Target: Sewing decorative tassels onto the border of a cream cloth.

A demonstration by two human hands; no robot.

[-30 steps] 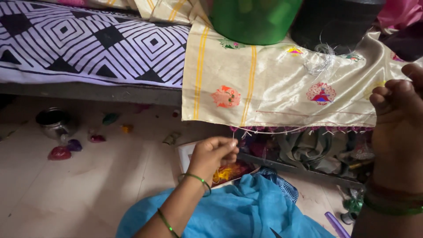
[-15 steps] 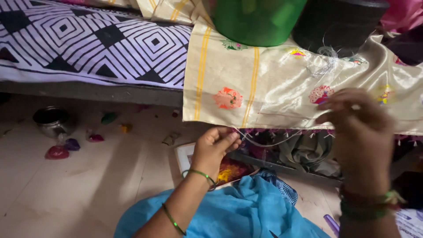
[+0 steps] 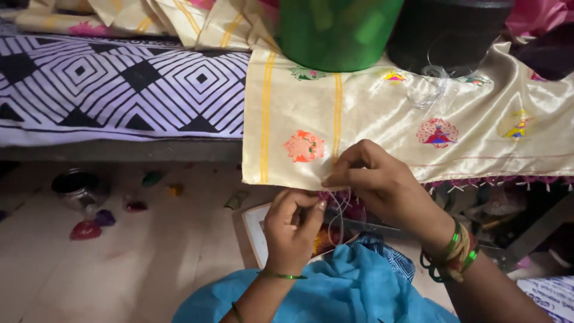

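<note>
Hanging over the bed's edge, the shiny cream silk cloth with yellow stripes and embroidered motifs (image 3: 382, 125) is gripped at its lower hem by both hands. The right hand (image 3: 382, 179) is closed, fingertips pinched on the hem; the left hand (image 3: 293, 230) — just below — is curled shut around thin pale thread (image 3: 339, 209). Above the hands, a green round plastic bucket (image 3: 338, 30) rests on the cloth.
</note>
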